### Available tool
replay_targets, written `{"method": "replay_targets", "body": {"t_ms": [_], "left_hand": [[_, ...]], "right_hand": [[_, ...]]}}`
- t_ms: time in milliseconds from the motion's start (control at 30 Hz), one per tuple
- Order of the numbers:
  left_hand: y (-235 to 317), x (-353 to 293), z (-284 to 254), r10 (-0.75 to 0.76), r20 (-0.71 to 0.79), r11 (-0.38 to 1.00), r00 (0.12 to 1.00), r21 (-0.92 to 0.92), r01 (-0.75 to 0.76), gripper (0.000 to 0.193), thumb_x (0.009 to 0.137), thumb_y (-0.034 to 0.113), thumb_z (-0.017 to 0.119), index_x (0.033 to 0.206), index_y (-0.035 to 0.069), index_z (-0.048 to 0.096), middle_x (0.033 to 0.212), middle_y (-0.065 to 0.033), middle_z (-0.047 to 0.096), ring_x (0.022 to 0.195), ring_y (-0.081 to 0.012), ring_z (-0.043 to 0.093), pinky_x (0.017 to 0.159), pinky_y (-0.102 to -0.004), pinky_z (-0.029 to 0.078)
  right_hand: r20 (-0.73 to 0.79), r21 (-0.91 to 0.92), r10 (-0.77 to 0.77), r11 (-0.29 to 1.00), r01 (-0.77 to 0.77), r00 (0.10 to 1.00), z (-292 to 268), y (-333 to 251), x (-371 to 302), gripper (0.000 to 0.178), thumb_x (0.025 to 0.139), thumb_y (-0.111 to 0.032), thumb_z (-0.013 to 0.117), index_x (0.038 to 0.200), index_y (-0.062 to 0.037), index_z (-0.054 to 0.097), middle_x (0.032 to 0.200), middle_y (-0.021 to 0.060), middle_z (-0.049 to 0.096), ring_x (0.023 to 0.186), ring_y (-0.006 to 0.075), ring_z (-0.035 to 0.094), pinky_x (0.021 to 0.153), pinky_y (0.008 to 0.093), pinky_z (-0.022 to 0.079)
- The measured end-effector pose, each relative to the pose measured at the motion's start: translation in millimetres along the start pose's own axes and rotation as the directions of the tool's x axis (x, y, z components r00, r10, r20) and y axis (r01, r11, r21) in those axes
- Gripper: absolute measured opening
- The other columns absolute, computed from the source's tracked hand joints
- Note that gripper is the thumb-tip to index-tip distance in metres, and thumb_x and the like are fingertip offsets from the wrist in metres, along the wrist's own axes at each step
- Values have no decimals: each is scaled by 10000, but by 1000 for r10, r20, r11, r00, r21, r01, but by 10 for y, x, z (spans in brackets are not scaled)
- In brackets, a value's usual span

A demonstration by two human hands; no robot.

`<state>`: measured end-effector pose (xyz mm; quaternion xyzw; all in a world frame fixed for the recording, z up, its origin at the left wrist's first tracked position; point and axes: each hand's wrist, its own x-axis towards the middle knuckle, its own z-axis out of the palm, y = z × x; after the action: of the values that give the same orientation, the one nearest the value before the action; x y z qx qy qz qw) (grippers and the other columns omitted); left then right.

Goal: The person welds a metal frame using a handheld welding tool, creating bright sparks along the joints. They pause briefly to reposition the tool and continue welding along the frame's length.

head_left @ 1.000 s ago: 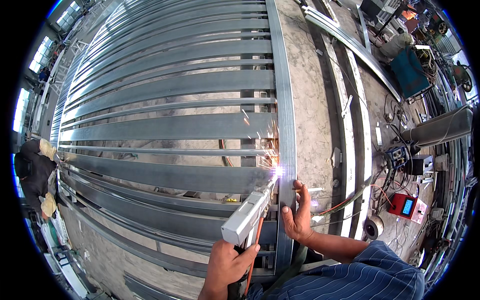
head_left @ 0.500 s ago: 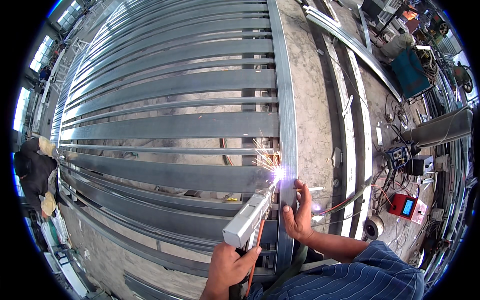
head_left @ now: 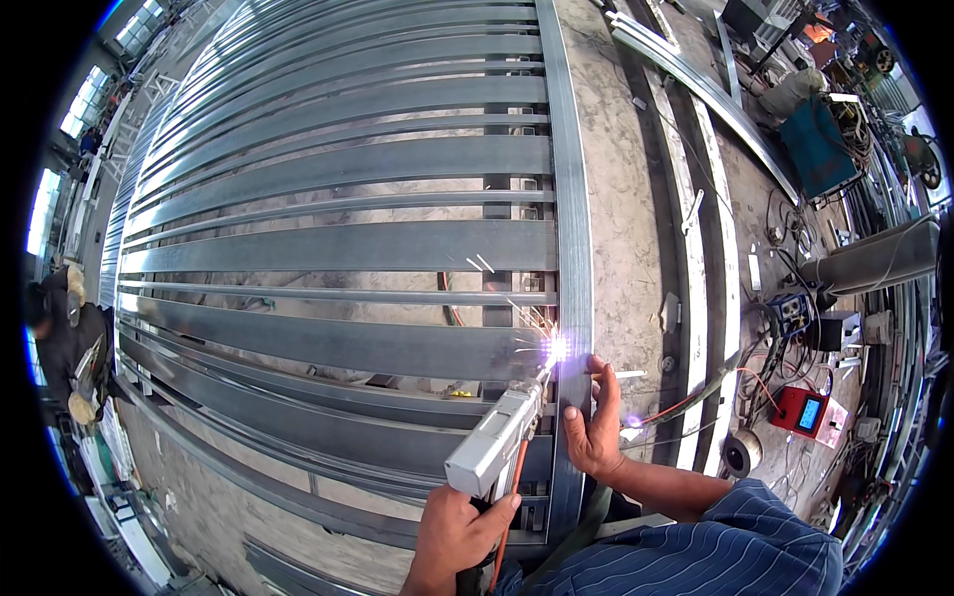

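Pale concrete floor beneath. Left hand wrapped round silver boxy torch, tip arcing at long grey steel rail. Right hand, half-spread, rests on rail; a slip nearer could mean burns from orange sparks.

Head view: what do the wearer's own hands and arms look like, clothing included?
The left hand and right hand are both ungloved. A dark-blue fabric sleeve with thin pale stripes covers the upper right arm, leaving the right forearm bare. The visible left forearm is bare too; its sleeve cannot be made out.
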<state>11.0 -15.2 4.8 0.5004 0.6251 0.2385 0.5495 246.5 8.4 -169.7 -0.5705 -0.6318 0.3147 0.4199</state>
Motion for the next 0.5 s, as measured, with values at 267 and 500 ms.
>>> {"method": "replay_targets", "body": {"t_ms": [267, 500], "left_hand": [[-130, -62, 44, -17, -11, 996, 1000, -86, 16, 379, 890, 236, 815, 1136, -18, 679, 768, -193, 729, 686, -403, 714, 638, -430, 550], [-49, -83, 22, -25, 4, 999, 1000, -41, 25, 386, 889, 231, 813, 1163, -9, 685, 835, -191, 744, 749, -388, 731, 694, -419, 566]], "right_hand": [[-3, 0, 8, 1000, -8, 1000, 3, -33, 5, 868, 1037, -283, 635, 1658, 0, 99, 1637, 234, 346, 1409, 371, 433, 1146, 521, 383], [-7, 11, -11, 1000, 11, 1000, 8, 17, -7, 829, 1068, -289, 589, 1669, -21, 86, 1623, 249, 350, 1407, 379, 434, 1128, 512, 401]]}}
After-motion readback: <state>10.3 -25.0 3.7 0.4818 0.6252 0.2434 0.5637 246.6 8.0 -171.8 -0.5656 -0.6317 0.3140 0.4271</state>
